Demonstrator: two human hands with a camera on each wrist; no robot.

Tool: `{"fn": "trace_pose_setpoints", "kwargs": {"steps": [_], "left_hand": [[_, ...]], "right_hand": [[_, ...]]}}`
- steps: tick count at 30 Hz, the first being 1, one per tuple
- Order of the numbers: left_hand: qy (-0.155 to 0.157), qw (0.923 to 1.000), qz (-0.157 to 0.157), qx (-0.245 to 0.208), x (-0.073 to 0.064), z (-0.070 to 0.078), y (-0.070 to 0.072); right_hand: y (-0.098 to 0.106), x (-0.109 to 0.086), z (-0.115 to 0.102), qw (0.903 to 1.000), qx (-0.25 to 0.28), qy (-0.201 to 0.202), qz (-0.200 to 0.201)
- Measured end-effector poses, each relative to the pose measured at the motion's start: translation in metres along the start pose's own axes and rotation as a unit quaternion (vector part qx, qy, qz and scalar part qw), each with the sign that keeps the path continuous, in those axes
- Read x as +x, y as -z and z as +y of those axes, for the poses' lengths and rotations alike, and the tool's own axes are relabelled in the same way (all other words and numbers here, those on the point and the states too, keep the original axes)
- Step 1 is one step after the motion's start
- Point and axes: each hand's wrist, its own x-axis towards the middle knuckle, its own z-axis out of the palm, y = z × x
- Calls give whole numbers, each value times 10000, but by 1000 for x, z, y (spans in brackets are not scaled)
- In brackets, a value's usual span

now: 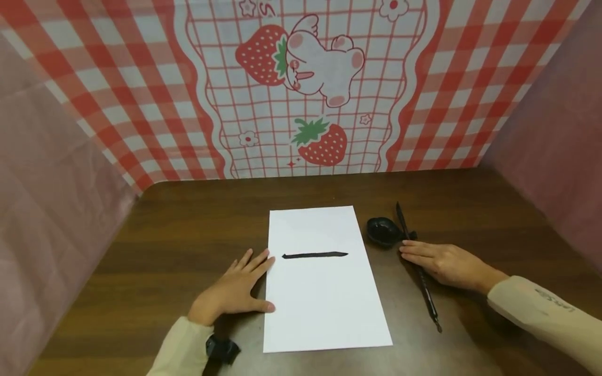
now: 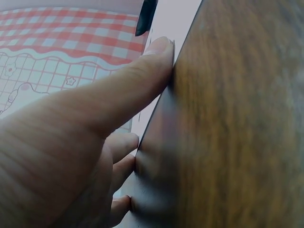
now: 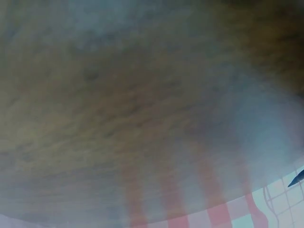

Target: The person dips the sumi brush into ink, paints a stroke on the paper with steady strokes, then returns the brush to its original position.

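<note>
A white sheet of paper (image 1: 324, 303) lies on the table with one black brush stroke (image 1: 315, 255) across it. My left hand (image 1: 237, 290) rests at its left edge, fingers spread and fingertips on the margin; the left wrist view shows the thumb (image 2: 156, 57) at the paper's edge. At the right, my right hand (image 1: 444, 262) holds a dark writing brush (image 1: 425, 292) around its middle, fingers laid over the shaft and thumb hidden. The brush slants across the handle end of a small black ink dish (image 1: 383, 231). Its pointed tip (image 3: 297, 178) shows in the right wrist view.
The brown wooden table (image 1: 197, 219) ends at a red-and-white checked cloth (image 1: 305, 115) with strawberry prints. Pink cloth (image 1: 51, 183) hangs on both sides. A black band with a small device (image 1: 222, 350) is on my left wrist.
</note>
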Motion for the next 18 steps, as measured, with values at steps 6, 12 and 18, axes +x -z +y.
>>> {"fn": "trace_pose_setpoints", "kwargs": {"steps": [6,12,18], "left_hand": [[56,9999,-54,92,2,1,2],[101,9998,-77,171,6,2,5],[-55,9996,138,229,9,0,8]], "right_hand": [[3,-2,6,9999,157,-53,26],[13,0,10,9979,356,-539,-104],[24,9,19,9915,175,-1215,-427]]}}
